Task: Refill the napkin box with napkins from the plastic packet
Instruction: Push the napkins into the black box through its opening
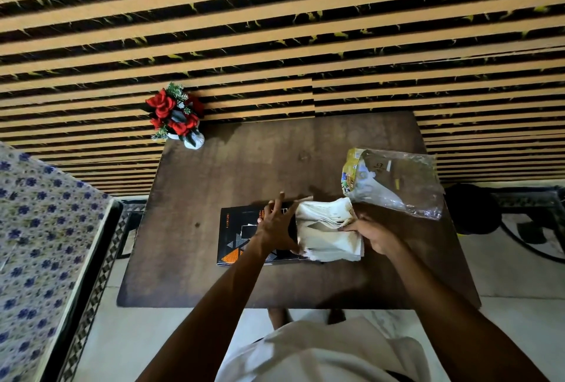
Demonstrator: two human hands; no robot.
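A black napkin box with orange and grey triangles lies flat on the brown table. My left hand rests on the box's right end, fingers spread, holding it. A thick stack of white napkins sits at the box's right end, its left edge touching the opening. My right hand grips the stack from the right side. The crumpled clear plastic packet, with a yellow printed end, lies on the table just behind and right of the napkins.
A small white vase of red artificial roses stands at the table's far left corner against the striped wall. A bed with a blue-flowered cover is on the left. A dark round object sits on the floor at the right.
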